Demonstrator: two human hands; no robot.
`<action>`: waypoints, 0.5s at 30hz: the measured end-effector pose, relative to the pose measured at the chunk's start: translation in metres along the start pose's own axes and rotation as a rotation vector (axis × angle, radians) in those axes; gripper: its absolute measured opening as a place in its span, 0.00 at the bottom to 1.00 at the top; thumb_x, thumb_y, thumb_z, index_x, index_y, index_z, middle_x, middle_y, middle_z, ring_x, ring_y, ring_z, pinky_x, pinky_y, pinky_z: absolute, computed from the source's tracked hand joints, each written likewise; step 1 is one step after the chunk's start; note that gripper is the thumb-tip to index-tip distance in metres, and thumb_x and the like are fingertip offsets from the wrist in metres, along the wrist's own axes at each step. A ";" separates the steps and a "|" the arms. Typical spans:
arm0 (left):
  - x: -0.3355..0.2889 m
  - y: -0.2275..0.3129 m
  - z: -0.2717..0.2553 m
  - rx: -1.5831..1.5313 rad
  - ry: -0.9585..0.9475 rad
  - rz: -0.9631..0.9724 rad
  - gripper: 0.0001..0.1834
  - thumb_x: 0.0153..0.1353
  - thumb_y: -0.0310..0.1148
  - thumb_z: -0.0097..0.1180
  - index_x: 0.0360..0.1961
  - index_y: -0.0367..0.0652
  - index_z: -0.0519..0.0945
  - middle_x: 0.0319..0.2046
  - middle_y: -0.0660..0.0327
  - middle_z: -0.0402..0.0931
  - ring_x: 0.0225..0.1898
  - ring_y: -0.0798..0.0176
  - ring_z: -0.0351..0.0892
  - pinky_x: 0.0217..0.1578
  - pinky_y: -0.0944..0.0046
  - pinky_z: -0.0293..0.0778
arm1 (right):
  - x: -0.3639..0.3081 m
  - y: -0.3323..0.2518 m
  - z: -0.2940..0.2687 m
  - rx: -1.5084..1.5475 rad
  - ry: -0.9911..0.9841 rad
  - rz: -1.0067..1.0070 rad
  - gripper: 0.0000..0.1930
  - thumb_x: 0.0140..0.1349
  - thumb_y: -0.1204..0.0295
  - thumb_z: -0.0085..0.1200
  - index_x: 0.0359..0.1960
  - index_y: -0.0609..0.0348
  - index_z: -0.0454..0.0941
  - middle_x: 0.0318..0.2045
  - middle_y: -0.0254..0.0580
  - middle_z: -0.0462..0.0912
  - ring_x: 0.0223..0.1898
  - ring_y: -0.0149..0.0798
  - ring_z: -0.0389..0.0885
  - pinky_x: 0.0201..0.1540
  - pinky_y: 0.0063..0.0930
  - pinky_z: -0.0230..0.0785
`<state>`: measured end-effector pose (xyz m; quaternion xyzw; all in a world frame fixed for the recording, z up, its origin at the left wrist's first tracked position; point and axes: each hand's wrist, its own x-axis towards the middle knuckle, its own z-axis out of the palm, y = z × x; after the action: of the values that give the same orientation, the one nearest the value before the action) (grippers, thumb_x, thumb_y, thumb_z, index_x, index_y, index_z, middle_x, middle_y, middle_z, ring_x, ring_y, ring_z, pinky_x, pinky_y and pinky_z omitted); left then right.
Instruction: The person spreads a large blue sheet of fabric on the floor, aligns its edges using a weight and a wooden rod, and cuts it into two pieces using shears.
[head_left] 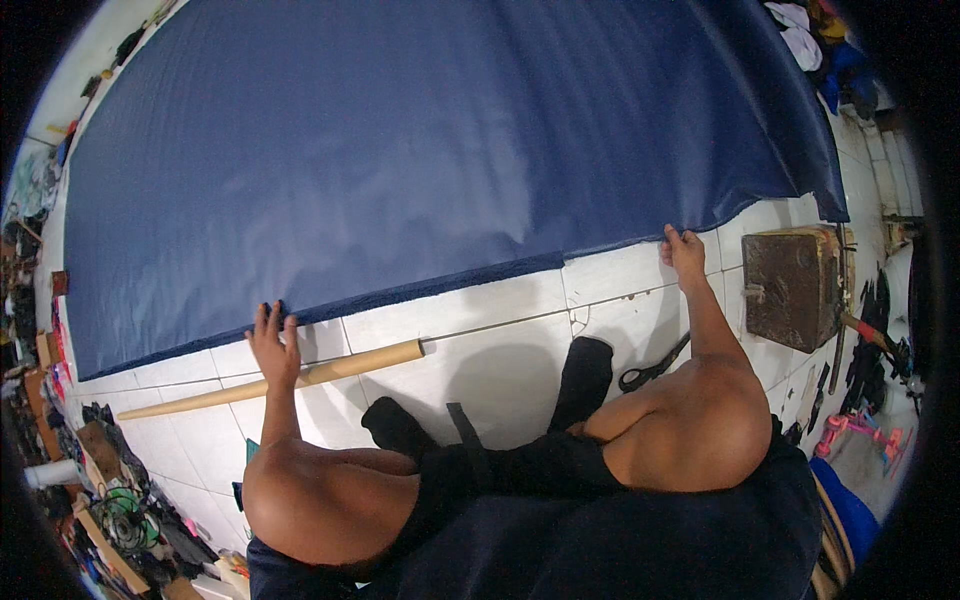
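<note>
One-sided pulling could skew the cloth [390,160], my right hand [685,254] pinching it near three o'clock, my left hand [273,350] spread empty near nine.

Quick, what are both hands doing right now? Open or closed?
Left hand: open and spread, at the near edge of the blue cloth.
Right hand: closed, seemingly pinching the cloth's edge.

From afar I saw a brown box [790,290], black scissors [655,370] left of it, a cardboard tube [350,367] farther left, a pink frame [862,430] below it.
</note>
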<state>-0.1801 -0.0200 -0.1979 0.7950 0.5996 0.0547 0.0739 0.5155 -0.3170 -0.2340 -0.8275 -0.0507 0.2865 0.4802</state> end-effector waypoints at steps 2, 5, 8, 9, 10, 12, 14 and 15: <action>0.011 -0.016 0.002 0.030 0.232 0.011 0.27 0.67 0.51 0.52 0.54 0.38 0.79 0.59 0.43 0.70 0.62 0.39 0.67 0.65 0.40 0.54 | 0.003 0.002 -0.003 -0.003 -0.005 0.007 0.13 0.63 0.63 0.60 0.27 0.56 0.72 0.19 0.37 0.77 0.18 0.30 0.76 0.19 0.24 0.71; 0.011 -0.044 0.005 0.282 0.149 -0.318 0.40 0.64 0.61 0.51 0.65 0.38 0.69 0.66 0.37 0.61 0.67 0.35 0.60 0.65 0.41 0.56 | 0.005 -0.005 0.002 0.065 0.019 0.017 0.13 0.62 0.63 0.61 0.29 0.56 0.72 0.19 0.36 0.77 0.19 0.31 0.77 0.21 0.24 0.72; 0.004 -0.076 0.012 0.101 0.042 -0.337 0.46 0.61 0.66 0.49 0.69 0.42 0.64 0.69 0.41 0.57 0.69 0.38 0.57 0.66 0.37 0.52 | -0.015 -0.029 0.012 0.421 -0.014 0.066 0.09 0.66 0.64 0.57 0.32 0.54 0.75 0.21 0.35 0.78 0.22 0.32 0.78 0.26 0.27 0.74; 0.002 -0.077 0.015 0.139 0.011 -0.340 0.45 0.61 0.67 0.49 0.69 0.42 0.64 0.69 0.42 0.57 0.69 0.39 0.57 0.66 0.35 0.51 | -0.013 -0.037 0.006 0.513 -0.020 0.058 0.09 0.65 0.64 0.58 0.32 0.54 0.74 0.21 0.34 0.78 0.21 0.32 0.78 0.26 0.26 0.75; 0.007 -0.057 0.013 0.164 -0.025 -0.330 0.45 0.61 0.67 0.49 0.69 0.43 0.65 0.69 0.43 0.58 0.69 0.40 0.57 0.67 0.34 0.50 | -0.011 -0.046 -0.011 0.604 -0.009 0.042 0.09 0.64 0.64 0.59 0.32 0.54 0.74 0.21 0.33 0.77 0.21 0.32 0.78 0.26 0.26 0.75; 0.006 -0.047 -0.002 0.242 -0.042 -0.340 0.43 0.62 0.68 0.46 0.68 0.47 0.66 0.69 0.47 0.60 0.70 0.43 0.57 0.67 0.32 0.48 | -0.009 -0.066 -0.010 0.763 -0.058 0.005 0.09 0.63 0.64 0.60 0.32 0.53 0.74 0.20 0.32 0.76 0.21 0.32 0.78 0.26 0.25 0.76; 0.003 -0.043 -0.008 0.274 -0.015 -0.375 0.43 0.62 0.68 0.46 0.68 0.48 0.68 0.68 0.47 0.61 0.70 0.43 0.57 0.67 0.32 0.47 | -0.029 -0.103 -0.005 0.812 -0.042 -0.026 0.09 0.62 0.65 0.60 0.32 0.52 0.74 0.20 0.31 0.76 0.22 0.31 0.78 0.27 0.24 0.76; 0.002 -0.046 -0.011 0.286 0.001 -0.394 0.43 0.62 0.68 0.45 0.68 0.48 0.68 0.68 0.47 0.62 0.70 0.44 0.57 0.67 0.32 0.47 | -0.038 -0.116 0.001 0.808 0.001 -0.028 0.09 0.62 0.65 0.61 0.31 0.52 0.73 0.20 0.31 0.76 0.23 0.31 0.78 0.27 0.23 0.76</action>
<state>-0.2251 -0.0053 -0.1955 0.6651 0.7447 -0.0460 -0.0306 0.5058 -0.2676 -0.1230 -0.5715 0.0551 0.2762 0.7708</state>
